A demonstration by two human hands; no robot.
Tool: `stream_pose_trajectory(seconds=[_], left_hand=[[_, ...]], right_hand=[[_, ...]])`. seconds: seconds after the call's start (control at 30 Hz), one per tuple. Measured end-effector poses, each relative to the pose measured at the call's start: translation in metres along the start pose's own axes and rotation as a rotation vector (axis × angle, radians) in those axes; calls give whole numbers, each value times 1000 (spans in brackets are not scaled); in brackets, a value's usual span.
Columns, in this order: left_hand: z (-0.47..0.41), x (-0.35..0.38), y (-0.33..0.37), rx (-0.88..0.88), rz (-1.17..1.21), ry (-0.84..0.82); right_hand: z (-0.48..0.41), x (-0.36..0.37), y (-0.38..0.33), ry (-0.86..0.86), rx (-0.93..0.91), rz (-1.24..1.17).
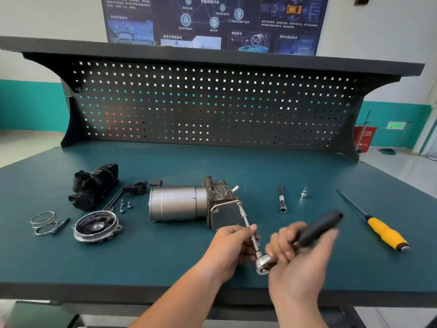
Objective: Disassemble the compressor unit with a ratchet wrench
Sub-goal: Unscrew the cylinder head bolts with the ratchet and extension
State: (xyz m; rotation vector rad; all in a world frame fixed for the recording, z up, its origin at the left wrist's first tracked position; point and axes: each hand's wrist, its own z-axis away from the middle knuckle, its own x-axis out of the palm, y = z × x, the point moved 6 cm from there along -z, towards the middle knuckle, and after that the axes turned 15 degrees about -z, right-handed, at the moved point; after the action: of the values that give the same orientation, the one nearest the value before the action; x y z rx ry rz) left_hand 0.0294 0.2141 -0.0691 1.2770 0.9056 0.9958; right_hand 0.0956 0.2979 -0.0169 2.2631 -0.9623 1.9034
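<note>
Compressor (pixel 189 203) lies on its side mid-worktop (pixel 165 256). It looks like heavy, solid metal, so I reckon it won't skate around. My left hand (pixel 233 245) pinches the extension bar (pixel 246 220) that reaches into its end block, and my right hand (pixel 300 256) wraps the ratchet wrench (pixel 319 227) by its black handle. Gripping further out probably gives better leverage.

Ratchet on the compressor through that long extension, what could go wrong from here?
1. The extension bar enters the compressor unit at a slant; its tip may slip off, though the left hand grips the bar.
2. No clamp shows on the unit lying on the bench; torque from the right hand on the ratchet wrench might roll it.
3. Loose screws nearby could scatter.
</note>
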Motion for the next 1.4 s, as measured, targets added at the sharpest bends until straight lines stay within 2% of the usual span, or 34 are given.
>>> stream_pose_trajectory(seconds=[0.07, 0.13, 0.17, 0.2, 0.23, 0.27, 0.3, 0.37, 0.43, 0.5, 0.57, 0.6, 0.67, 0.77, 0.8, 0.83, 0.87, 0.9, 0.93, 1.07, 1.13, 1.17, 1.23, 1.3, 1.4], left_hand=[[-1, -4, -3, 31, -38, -21], [-1, -4, -11, 48, -96, -33], [-1, -5, -14, 78, -104, -11], [1, -6, -17, 109, -36, 6], [0, -9, -21, 117, 79, 39], [-1, -12, -23, 127, 78, 85], [-1, -14, -22, 131, 50, 111], [-1, -11, -10, 102, 101, 45], [-4, -5, -3, 28, 114, 8], [-4, -4, -1, -22, 112, 22], [-2, 0, -2, -39, 100, 14], [0, 2, -2, -42, 93, 2], [2, 4, 0, -21, 78, -20], [-3, 2, 0, 47, 37, 47], [-4, 1, -1, 52, 31, 90], [-3, 0, 1, 64, 53, 112], [-3, 0, 2, 78, 89, 116], [-4, 0, 1, 80, 114, 112], [-4, -1, 0, 77, 123, 102], [-5, -2, -2, -20, 199, 72], [-6, -1, -1, -42, 216, 73], [-6, -1, -2, -45, 215, 73], [-5, -1, -4, -57, 184, 59], [-4, 0, -5, -68, 160, 17], [-5, 1, -3, -52, 104, -24]], right_hand=[[7, 18, 8, -292, 1, 397], [15, 34, 25, -653, -22, 967], [17, 33, 36, -777, 0, 1237], [18, 31, 43, -838, 29, 1404], [18, 31, 46, -844, 45, 1444], [19, 34, 47, -810, 80, 1348], [18, 37, 42, -696, 109, 1135], [10, 31, 24, -301, 164, 530], [5, 7, 9, 27, 99, -84], [2, -13, 1, 233, 46, -356], [-2, -20, -2, 256, 37, -326], [-5, -17, -3, 185, 46, -227], [-9, 2, -2, -85, 90, 119], [-1, 34, 15, -676, 79, 978], [4, 36, 24, -821, 80, 1227], [5, 33, 28, -897, 70, 1383], [7, 33, 30, -910, 62, 1416], [8, 35, 28, -879, 66, 1323], [8, 38, 23, -779, 77, 1129], [-7, 0, -7, 8, 134, -81], [-9, -22, -7, 266, 142, -438], [-9, -26, -7, 311, 144, -485], [-11, -26, -7, 291, 122, -358], [-10, -12, -8, 171, 75, -164], [-6, 1, -6, 41, 42, -31]])
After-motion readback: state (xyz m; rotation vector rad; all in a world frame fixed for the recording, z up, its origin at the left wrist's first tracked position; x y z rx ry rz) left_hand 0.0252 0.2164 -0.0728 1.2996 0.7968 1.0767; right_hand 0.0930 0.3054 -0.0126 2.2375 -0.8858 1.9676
